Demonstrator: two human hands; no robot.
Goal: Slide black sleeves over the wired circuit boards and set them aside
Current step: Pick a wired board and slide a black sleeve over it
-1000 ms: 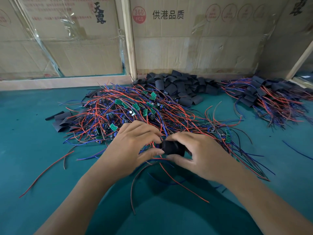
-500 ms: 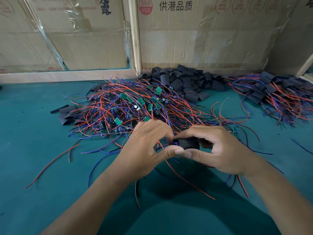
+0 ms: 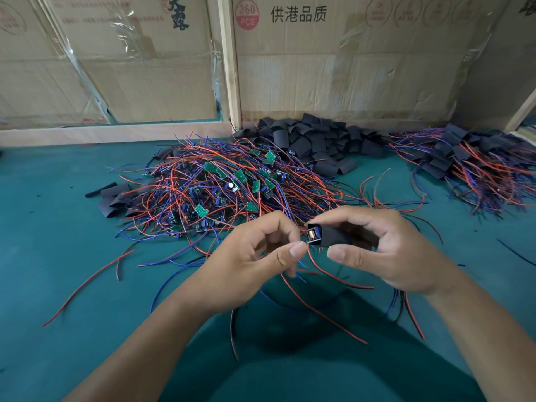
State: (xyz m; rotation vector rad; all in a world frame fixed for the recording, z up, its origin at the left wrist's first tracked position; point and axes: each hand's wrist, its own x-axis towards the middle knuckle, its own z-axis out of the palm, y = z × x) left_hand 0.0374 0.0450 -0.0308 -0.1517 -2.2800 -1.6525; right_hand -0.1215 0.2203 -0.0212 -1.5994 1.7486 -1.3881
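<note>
Head view: I find the right hand (image 3: pixel 388 250) holding a black sleeve (image 3: pixel 333 237) between its curled fingers and thumb, above the green mat (image 3: pixel 58 242) and just in front of the main heap; a circuit board (image 3: pixel 313 234) shows in the sleeve's open left end, partly inside by my judgement and not yet fully covered; the left hand (image 3: pixel 255 256) has its thumb and forefinger brought together at that end, apparently pinching the board's edge or its wires, though I cannot tell which; red and blue leads trail down from both hands onto the mat. As to progress, I judge the work well short of done: a large tangle of bare boards (image 3: pixel 220 184) lies centre, a stock of empty sleeves (image 3: pixel 313 140) sits behind it against the cardboard wall (image 3: pixel 348 68), and a smaller pile of finished pieces (image 3: pixel 470 166) rests at far right; a few loose sleeves (image 3: pixel 116 200) lie at the heap's left edge. As to room, the mat is bare at left and in front of the hands; the wall and the wooden post (image 3: pixel 230 62) close off the back; the route to the finished pile crosses stray wires, which I judge could snag the trailing leads.
</note>
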